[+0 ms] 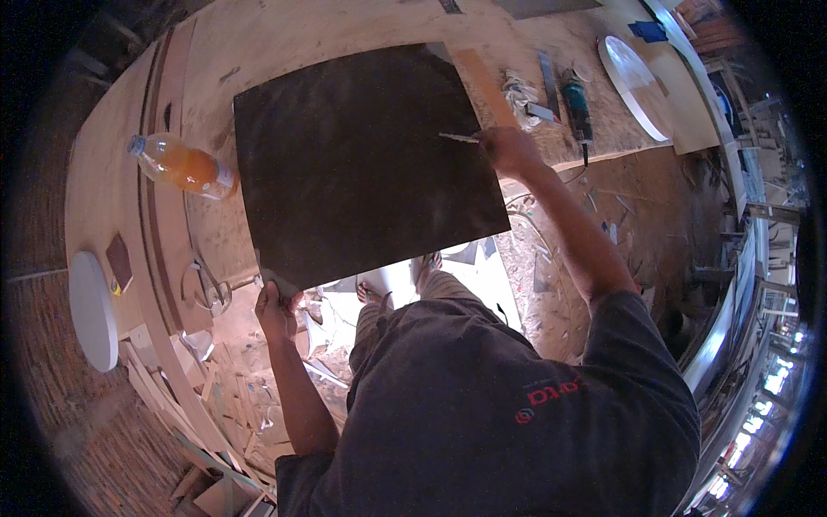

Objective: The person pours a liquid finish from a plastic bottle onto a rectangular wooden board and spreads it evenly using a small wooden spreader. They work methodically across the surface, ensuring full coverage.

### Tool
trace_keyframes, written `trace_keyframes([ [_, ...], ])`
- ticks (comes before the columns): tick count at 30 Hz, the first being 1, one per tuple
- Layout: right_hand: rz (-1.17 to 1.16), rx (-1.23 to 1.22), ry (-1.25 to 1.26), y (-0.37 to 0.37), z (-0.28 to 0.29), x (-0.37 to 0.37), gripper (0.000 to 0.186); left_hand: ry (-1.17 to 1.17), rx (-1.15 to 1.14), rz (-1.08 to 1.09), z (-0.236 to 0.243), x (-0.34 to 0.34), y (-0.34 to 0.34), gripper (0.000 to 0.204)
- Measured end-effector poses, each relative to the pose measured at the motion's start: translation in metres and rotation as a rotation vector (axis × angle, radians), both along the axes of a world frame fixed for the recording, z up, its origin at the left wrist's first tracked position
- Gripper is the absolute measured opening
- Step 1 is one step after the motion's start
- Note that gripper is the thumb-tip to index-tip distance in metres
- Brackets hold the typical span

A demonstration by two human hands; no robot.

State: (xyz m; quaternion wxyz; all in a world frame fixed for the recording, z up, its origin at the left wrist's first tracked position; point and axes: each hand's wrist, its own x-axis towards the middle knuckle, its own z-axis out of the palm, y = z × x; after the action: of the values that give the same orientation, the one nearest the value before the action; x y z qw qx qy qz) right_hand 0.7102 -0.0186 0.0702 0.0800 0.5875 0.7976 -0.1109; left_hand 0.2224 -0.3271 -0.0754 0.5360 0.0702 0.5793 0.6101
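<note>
A large dark, nearly square sheet (370, 164) lies on the wooden workbench, its near edge hanging out over the bench front. At its near left corner my left hand (276, 312) grips the edge, fingers closed on it. My right hand (510, 153) is at the sheet's right edge, closed around a thin, light-coloured pointed tool (459, 138). The tool points left over the dark surface; whether it is a knife or a marker is too small to tell. Two corners of the sheet look paler than the rest.
Left of the sheet lies a bottle of orange drink (185, 165); scissors (207, 289) sit nearer. A teal power tool (577, 108), a crumpled cloth (519, 95) and a white round panel (633, 86) are at right. Another white disc (93, 310) is far left. Scraps litter the floor.
</note>
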Motion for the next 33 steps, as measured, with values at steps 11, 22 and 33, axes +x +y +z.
trace_keyframes([
  [11,0.167,0.043,0.02,0.022,-0.022,0.012,0.03,-0.022,0.027,0.09,0.023,0.015,0.01,0.025],
  [22,0.141,0.038,-0.09,-0.045,-0.014,0.011,0.034,-0.086,0.038,0.108,0.014,0.013,0.011,0.025],
  [33,-0.047,-0.036,-0.049,-0.129,-0.003,-0.041,0.037,-0.073,-0.006,0.039,-0.005,0.005,0.004,0.037],
])
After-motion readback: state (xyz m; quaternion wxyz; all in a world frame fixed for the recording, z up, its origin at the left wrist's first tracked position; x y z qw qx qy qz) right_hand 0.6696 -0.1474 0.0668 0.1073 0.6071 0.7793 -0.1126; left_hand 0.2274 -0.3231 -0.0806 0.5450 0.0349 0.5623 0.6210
